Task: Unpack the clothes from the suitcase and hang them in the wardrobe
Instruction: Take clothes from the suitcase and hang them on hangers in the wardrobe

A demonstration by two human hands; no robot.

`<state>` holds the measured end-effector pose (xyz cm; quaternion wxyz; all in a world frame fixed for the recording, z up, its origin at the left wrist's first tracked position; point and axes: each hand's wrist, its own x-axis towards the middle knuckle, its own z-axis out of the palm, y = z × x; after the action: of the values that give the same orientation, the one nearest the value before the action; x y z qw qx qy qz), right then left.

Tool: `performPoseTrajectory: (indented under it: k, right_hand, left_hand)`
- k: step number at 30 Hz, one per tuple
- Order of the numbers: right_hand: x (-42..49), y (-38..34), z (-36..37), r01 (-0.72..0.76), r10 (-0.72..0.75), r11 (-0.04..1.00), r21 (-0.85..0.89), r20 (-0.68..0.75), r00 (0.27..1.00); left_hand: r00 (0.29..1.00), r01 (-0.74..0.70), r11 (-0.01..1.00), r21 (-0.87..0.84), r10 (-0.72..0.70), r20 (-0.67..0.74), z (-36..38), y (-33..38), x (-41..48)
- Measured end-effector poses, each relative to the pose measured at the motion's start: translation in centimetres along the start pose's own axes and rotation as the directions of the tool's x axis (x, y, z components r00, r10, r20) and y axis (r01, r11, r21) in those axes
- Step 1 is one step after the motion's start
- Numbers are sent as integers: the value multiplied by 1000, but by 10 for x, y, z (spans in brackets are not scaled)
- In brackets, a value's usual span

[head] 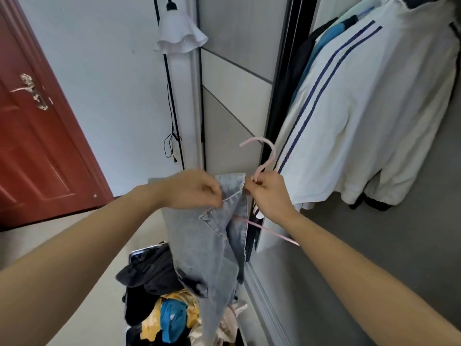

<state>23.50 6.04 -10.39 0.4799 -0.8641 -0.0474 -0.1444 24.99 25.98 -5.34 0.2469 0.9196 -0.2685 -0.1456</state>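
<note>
Denim jacket (212,245) hangs at frame centre, its collar pinched in your left hand (192,189). Your right hand (269,193) grips the neck of the pink hanger (273,153), 1 arm poking out bare. Seat both shoulders evenly before hooking it in the wardrobe (298,46), upper right.

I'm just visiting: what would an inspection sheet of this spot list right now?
Surface: beige floor under the suitcase.
Job's things: denim jacket partly on pink hanger; white striped jacket hanging in wardrobe.
Clutter: black, yellow and teal clothes heaped in suitcase.
Fingers: left hand pinches the collar; right hand grips the hanger's neck.
Cables: black lamp cord dangling by the wall.
Surroundings: red door, white-shaded lamp.
</note>
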Motion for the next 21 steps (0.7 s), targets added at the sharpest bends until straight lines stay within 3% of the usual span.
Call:
performPoseTrajectory:
  k: [2,3,4,6,8,10,12,14,17,19,21]
  right_hand:
    - [1,1,2,-13,14,997,79,-6,1000]
    - [1,2,3,-14,16,992,125,-14,1000]
    - [2,1,5,-17,20,988,155,-19,1000]
    - [0,-6,10,-19,21,982,190,-4,1000]
    - [-2,-14,13,-34,20,975,219,68,997]
    - [-3,-22,10,-121,35,944,306,272,962]
    - [0,-27,3,-273,28,870,411,513,858]
    - [9,-20,-4,-374,53,827,421,602,797]
    - [17,4,-1,-374,210,913,161,601,771]
    - [10,10,15,-217,276,960,-175,709,649]
    - [-3,18,43,-42,303,941,-336,782,545]
  left_hand:
    - [936,0,1000,-29,-10,-352,-3,-14,0]
    - [890,12,999,34,4,-455,-3,-19,0]
    - [888,40,990,132,25,-460,-2,-24,0]
    - [937,28,958,286,74,-341,4,-30,3]
    - [920,7,947,322,120,-373,9,-32,7]
    - [875,13,961,278,123,-469,3,-33,10]
    - [864,19,963,268,119,-489,-4,-40,6]
    - [852,10,961,276,137,-506,-12,-47,0]
    - [796,-35,964,265,187,-575,-19,-56,-9]
    - [756,-65,970,235,202,-623,-22,-55,-16]
    - [724,-85,970,227,217,-655,-24,-51,-21]
